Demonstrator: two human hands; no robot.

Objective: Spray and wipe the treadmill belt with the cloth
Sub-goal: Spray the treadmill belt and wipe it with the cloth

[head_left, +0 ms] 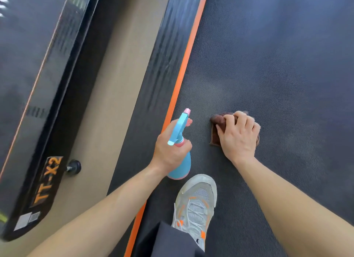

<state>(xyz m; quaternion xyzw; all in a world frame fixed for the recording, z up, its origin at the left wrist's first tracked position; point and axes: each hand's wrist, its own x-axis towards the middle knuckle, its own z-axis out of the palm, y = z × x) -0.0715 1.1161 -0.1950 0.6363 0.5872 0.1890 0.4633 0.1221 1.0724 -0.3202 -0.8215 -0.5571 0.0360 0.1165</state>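
The dark textured treadmill belt (268,65) fills the right half of the view. My right hand (238,135) presses a folded brown cloth (217,122) down on the belt, fingers curled over its far edge. My left hand (168,143) grips a light blue spray bottle (180,161) with a pink collar and pink nozzle tip; the nozzle points away up the belt. The bottle hangs just above the belt's left edge.
An orange stripe (183,65) and a black side rail (164,55) border the belt on the left. Beyond a strip of tan floor (107,95) lies a second treadmill marked TT-X2 (47,180). A grey and orange sneaker (197,201) stands on the belt.
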